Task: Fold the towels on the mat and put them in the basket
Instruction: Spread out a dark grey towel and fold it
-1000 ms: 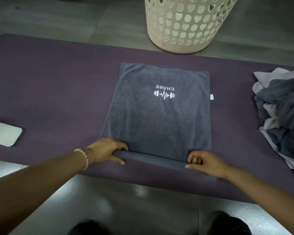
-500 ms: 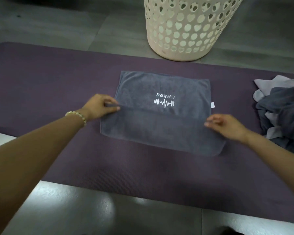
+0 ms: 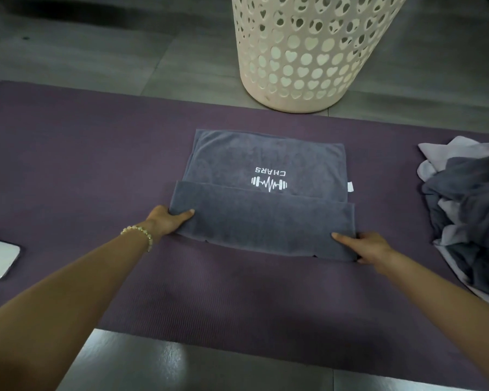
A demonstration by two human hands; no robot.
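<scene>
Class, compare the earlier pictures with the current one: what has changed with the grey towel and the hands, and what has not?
The left hand and right hand carried the near edge of the grey towel away and laid it just short of the logo, then came back to grip the new fold's ends. The basket, towel pile and mat stayed put.

Fingers of the left hand (image 3: 167,221) and right hand (image 3: 370,248) are hidden under the grey towel (image 3: 265,221), the basket (image 3: 265,100) beyond them is cut at the top edge, and the towel pile (image 3: 469,210) right of the right hand runs off the side
</scene>
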